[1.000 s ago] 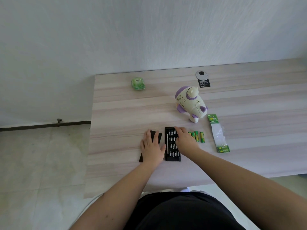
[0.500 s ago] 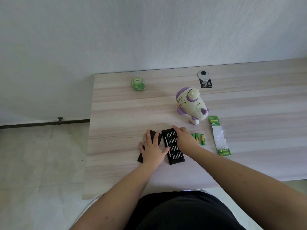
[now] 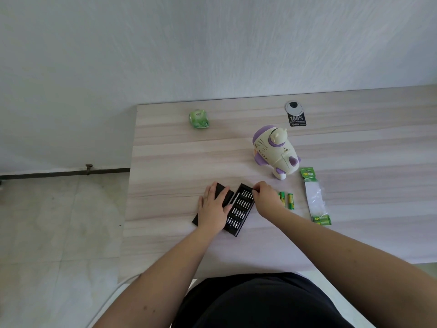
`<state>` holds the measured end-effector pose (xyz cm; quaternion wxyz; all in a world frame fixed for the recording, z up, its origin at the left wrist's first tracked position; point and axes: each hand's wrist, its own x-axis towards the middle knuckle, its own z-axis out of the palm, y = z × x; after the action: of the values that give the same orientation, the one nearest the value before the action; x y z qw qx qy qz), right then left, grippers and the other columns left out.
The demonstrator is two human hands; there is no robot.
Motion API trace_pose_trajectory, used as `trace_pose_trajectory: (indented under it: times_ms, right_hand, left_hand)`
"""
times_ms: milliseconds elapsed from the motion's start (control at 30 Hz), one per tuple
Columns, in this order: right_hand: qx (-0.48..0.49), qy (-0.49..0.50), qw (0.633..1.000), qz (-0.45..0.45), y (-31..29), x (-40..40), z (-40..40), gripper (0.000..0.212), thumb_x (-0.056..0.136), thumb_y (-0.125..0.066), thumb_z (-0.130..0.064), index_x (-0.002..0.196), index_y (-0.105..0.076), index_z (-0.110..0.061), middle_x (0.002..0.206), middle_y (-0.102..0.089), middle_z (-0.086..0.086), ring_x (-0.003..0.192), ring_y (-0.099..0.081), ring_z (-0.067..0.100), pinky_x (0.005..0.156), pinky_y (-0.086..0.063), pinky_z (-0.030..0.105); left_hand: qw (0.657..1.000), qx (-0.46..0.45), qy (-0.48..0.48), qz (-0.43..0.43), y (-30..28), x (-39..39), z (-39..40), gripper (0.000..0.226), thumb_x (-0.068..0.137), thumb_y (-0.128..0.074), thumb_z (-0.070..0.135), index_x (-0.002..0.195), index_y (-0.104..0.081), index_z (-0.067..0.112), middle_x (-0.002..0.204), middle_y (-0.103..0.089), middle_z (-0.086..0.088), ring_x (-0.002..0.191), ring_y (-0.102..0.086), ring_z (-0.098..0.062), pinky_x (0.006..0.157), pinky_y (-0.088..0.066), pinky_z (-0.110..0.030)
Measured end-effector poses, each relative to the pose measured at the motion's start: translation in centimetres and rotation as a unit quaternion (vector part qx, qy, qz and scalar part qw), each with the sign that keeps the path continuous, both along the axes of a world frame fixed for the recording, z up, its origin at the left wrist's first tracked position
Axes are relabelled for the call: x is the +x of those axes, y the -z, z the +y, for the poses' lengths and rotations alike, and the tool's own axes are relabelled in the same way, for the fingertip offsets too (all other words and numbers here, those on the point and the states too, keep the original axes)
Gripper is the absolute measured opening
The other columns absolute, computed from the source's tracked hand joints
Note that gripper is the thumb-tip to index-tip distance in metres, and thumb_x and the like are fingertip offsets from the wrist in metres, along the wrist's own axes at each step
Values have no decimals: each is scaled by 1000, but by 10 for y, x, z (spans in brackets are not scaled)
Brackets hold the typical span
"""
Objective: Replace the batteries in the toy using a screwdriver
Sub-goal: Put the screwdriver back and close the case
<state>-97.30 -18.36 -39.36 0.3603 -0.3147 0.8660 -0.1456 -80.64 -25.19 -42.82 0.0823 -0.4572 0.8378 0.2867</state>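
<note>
A cream and purple toy lies on the wooden table. In front of it sits a black screwdriver bit tray, angled, with rows of silver bits. My left hand rests flat on the black case lid beside the tray. My right hand pinches a small dark piece at the tray's far right corner; what it is cannot be told. Green batteries lie just right of that hand.
A torn green battery pack lies to the right. A small green packet sits near the table's back edge, and a round cable grommet with a black label further right. The table's left edge drops to a tiled floor.
The bit tray has turned from straight to angled, its far end swinging right. My right hand rose from lying over the tray to pinching at its far corner. My left hand stayed on the lid.
</note>
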Motion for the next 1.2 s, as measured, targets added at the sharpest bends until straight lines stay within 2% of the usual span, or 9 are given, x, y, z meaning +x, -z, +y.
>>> trace_pose_trajectory:
  times_ms: [167,333,433,533,733,900,1000,1100,1200]
  right_hand:
    - [-6,23,999,-45,-3,1,1,36,98,-51,-33,127,-53,-13,121,-54,11,94,-58,24,75,-43,29]
    - [-21,43,996,-72,-4,3,8,31,98,-54,-25,123,-61,-8,110,-67,10,89,-62,21,74,-47,28]
    - [-43,91,990,-100,-6,4,13,26,97,-55,-23,120,-61,-13,108,-67,9,90,-66,25,77,-54,34]
    - [-67,118,984,-116,-9,2,19,22,96,-55,-22,116,-61,-17,100,-69,7,84,-68,27,74,-54,35]
    - [-112,154,974,-123,-19,-2,34,16,95,-55,-24,108,-62,-25,97,-71,-1,84,-68,24,82,-57,44]
    - [-158,201,955,-153,-32,0,41,16,96,-53,-16,110,-63,-19,100,-71,6,88,-69,23,85,-57,42]
    - [-196,209,943,-168,-51,5,41,19,98,-51,-15,112,-64,-15,99,-71,4,89,-68,18,76,-57,29]
    - [-230,195,939,-164,-83,9,37,18,99,-50,-17,108,-65,-21,93,-72,-1,80,-69,10,65,-50,14]
    - [-281,219,918,-171,-114,8,30,19,98,-52,-15,109,-67,-19,91,-71,-4,80,-71,9,78,-58,28]
  left_hand:
    - [1000,-7,8,9,1,2,-2,60,98,-48,43,152,-23,39,163,-8,-2,150,-2,-20,120,-10,-45]
    - [999,-12,32,27,4,11,-2,59,99,-46,44,152,-23,37,163,-8,-3,151,-3,-20,120,-8,-41]
    - [997,-17,36,69,4,20,-7,60,98,-50,34,153,-25,31,163,-13,-4,149,-13,-21,120,-17,-40]
    - [994,-28,35,100,3,32,-11,75,90,-61,33,154,-23,23,161,-18,-5,147,-21,-23,118,-26,-38]
    - [996,2,18,87,4,45,-8,105,80,-74,41,156,-7,13,164,-7,-4,150,-7,-17,118,-5,-22]
    - [997,-2,-2,77,1,45,-10,91,85,-69,33,153,-16,4,162,-10,-10,150,-9,-21,118,-5,-22]
    - [997,2,8,77,-5,46,-12,78,80,-71,32,144,-36,5,160,-16,-13,149,-13,-23,116,-10,-21]
    - [997,-5,15,81,-17,47,-16,66,75,-73,34,132,-51,8,156,-28,-12,146,-24,-22,111,-18,-18]
    - [992,-30,6,122,-45,48,-23,61,70,-71,40,125,-54,20,127,-56,1,119,-54,-19,97,-43,-28]
